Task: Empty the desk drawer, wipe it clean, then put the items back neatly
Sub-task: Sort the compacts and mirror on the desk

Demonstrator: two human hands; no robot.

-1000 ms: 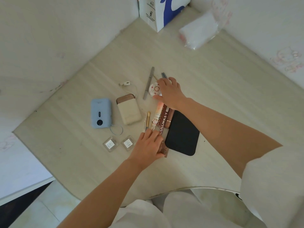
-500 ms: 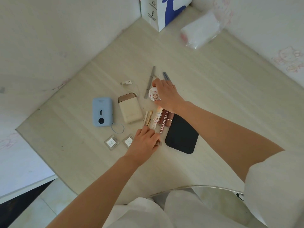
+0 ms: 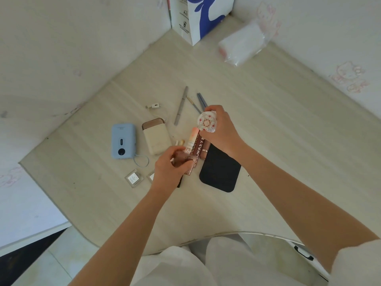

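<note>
Left hand curls round a small brownish item, blurred, just above the desk beside the black pouch. Beyond it, right hand grips a round floral compact, lifted over the cosmetic tubes; pencils lie farther back.

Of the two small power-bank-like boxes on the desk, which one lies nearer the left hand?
The cream box with the brown top, beside the left hand; the blue box lies farther out, beyond it.

Two power banks, two clear square cases, one black pouch
</note>
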